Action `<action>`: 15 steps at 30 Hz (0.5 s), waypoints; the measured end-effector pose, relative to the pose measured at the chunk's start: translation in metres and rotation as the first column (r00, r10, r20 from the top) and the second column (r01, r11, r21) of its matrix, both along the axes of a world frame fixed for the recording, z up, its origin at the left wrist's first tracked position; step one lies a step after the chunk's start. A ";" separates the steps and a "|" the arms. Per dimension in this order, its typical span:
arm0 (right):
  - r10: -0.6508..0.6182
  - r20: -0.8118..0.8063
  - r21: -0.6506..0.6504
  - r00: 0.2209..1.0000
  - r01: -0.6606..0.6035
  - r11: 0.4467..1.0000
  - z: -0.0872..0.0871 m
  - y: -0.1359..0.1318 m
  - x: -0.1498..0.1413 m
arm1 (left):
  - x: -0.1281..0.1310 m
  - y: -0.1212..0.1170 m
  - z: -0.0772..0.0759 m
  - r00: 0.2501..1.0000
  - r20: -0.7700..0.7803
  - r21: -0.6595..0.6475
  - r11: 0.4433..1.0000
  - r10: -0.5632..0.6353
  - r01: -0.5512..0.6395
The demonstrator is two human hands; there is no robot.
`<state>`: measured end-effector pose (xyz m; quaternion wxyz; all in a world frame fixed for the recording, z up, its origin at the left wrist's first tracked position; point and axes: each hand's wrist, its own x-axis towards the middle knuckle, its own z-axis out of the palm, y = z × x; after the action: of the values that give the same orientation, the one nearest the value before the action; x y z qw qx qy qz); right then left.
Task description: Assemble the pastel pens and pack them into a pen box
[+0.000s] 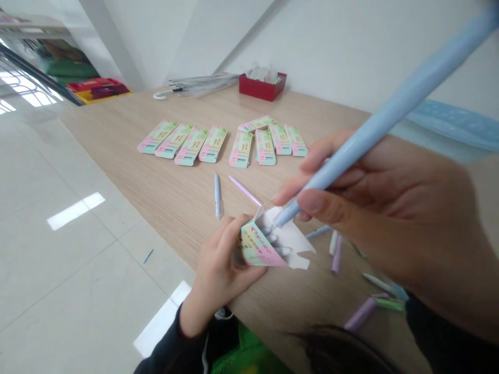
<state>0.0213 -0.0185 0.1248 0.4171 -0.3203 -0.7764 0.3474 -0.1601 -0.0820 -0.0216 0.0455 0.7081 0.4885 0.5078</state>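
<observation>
My left hand (222,265) is wrapped round a small pastel carton (259,245), its flaps spread at the top. Inside the carton the tips of several pens (273,238) show. Between the thumb and fingers of my right hand (405,208) is a light blue pen (362,136), tilted, with its lower end at the carton's mouth. On the table beyond my left hand lie another blue pen (217,195) and a purple pen (245,190). More loose pens in purple, white and green, such as one purple pen (337,254), lie below my right hand, partly hidden by it.
Several pastel pen boxes (213,144) lie in a row across the wooden table (128,124). Behind them are a folded clear umbrella (202,83) and a red box (262,87) holding crumpled plastic. The table's left edge drops to a tiled floor (78,270).
</observation>
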 end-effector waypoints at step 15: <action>-0.037 0.276 0.243 0.961 -0.032 0.970 -0.010 0.001 0.025 | 0.032 -0.012 0.010 0.995 0.096 -0.061 0.998 -0.013 0.019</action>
<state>0.0467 -0.0171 0.1145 0.3406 -0.3129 -0.8638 0.2000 -0.1276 -0.0939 -0.0119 0.0948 0.6851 0.4956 0.5253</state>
